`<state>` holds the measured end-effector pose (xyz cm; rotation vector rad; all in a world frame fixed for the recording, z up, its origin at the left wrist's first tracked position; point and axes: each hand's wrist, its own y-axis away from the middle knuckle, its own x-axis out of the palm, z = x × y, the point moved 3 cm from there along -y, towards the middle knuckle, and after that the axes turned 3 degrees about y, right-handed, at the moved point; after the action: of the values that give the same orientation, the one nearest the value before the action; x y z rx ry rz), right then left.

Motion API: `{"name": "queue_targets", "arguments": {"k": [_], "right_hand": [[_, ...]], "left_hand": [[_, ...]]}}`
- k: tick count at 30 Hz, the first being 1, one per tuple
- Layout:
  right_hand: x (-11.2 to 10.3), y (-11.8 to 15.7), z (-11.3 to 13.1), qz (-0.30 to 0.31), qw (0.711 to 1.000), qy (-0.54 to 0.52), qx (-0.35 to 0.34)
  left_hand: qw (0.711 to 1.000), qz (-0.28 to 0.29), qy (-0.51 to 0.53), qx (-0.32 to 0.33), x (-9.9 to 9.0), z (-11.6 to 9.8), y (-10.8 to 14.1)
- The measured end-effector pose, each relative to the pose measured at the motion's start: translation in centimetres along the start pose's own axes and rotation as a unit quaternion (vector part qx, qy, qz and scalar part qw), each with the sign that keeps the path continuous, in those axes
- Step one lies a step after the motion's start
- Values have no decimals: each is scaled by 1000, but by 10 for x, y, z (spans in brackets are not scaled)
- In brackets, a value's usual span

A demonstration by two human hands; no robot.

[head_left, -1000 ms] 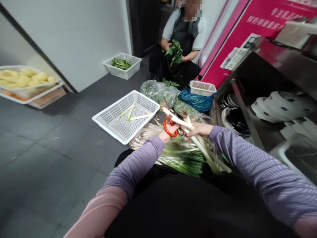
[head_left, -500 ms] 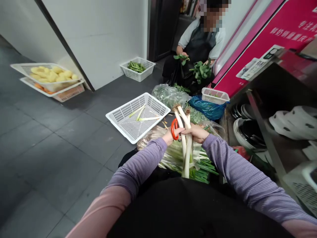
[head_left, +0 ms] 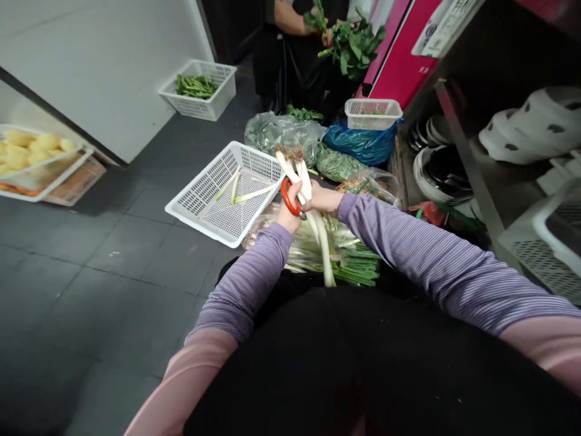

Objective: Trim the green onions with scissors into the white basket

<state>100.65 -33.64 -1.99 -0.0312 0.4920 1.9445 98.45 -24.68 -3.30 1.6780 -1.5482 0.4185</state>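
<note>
Long white scallions [head_left: 324,248] with brown roots lie across my two hands, root ends up and tilted to the left. My right hand [head_left: 325,198] is closed around the white stalks. My left hand [head_left: 288,213] presses against them from the other side, with the red handle [head_left: 284,189] of what look like scissors hooked in it; the blades are mostly hidden. Below, more scallions with green tops [head_left: 358,265] lie in front of my lap, partly on clear plastic. Just left of my hands stands a white perforated basket [head_left: 181,209] holding a few pale green stalk pieces.
A co-worker's hands [head_left: 327,37] hold leafy greens opposite me. Between us sit a clear bag [head_left: 285,134], a blue bag [head_left: 361,144] and a small white basket [head_left: 373,115]. Green beans or stems fill a basket [head_left: 190,108] by the wall. Shelves with dishes [head_left: 445,175] border the right.
My view has tipped down and turned, so the surroundings shift. The scallions now lean further left, and their roots sit closer together. Both hands keep their hold.
</note>
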Motion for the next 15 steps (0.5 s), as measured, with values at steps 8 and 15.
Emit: {"name": "queue_targets", "arguments": {"k": [8, 15], "right_hand": [[-27, 62, -59, 154, 985, 30, 77], [-39, 97, -99, 174, 967, 173, 65]], "left_hand": [[995, -24, 95, 11, -8, -36, -4], [996, -51, 44, 59, -14, -47, -11]]}}
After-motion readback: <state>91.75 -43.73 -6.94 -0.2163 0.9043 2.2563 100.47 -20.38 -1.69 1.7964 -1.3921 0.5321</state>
